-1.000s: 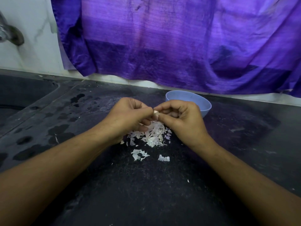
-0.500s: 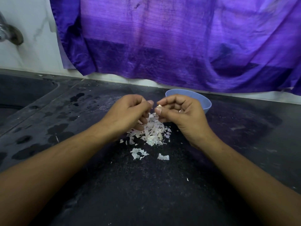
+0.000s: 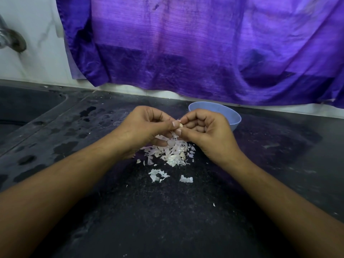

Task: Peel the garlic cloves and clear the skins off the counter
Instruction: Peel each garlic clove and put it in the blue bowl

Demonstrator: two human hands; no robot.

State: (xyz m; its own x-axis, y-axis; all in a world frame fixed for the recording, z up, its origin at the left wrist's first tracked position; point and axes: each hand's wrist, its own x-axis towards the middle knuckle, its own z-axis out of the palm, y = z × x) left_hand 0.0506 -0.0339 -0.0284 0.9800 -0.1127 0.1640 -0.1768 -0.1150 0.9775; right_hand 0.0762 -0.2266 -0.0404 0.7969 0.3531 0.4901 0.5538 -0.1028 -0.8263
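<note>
Left to right: our left hand (image 3: 147, 125) is curled, thumb and forefinger nipping the left side of the garlic clove (image 3: 180, 125). The clove sits right between both thumbs, directly above the skin pile (image 3: 171, 151) on the counter (image 3: 167, 229). Our right hand (image 3: 206, 131) pinches it between thumb and forefinger, other fingers curled in. Clove's long axis: too small to tell. The bowl (image 3: 233, 116) is just behind the right hand, so we reckon that hand is nearer for the drop. Skins not yet cleared.
</note>
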